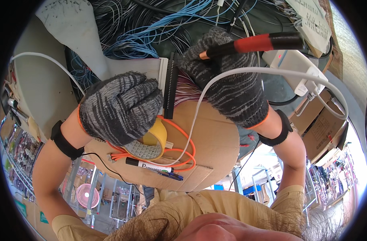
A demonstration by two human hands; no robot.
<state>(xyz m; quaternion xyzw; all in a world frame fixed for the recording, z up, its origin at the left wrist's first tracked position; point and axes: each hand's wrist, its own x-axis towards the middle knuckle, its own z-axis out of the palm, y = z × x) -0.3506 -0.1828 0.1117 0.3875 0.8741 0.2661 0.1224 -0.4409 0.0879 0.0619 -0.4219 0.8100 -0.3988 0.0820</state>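
Note:
My left hand [123,106], in a grey-and-black knitted glove, lies beside a long black-and-white connector [171,86]. Its fingers are bent and pressed together; whatever is under them is hidden. A flat grey ribbon cable [141,68] enters the connector from the left, and thin pinkish wires [189,90] leave its right side. My right hand [231,80], gloved alike, is closed at the connector's far right. It holds a rod [251,44] with a copper-coloured tip and a black-and-red handle pointing right. A yellow tape roll [153,136] sits partly under my left hand.
Under the connector lies a cardboard sheet [215,136]. On it are an orange cable [193,144], a marker [151,165] and a blue pen [169,175]. A white cable [247,70] arcs over my right wrist. Blue wires [159,28] heap behind; a white power strip [292,66] is right.

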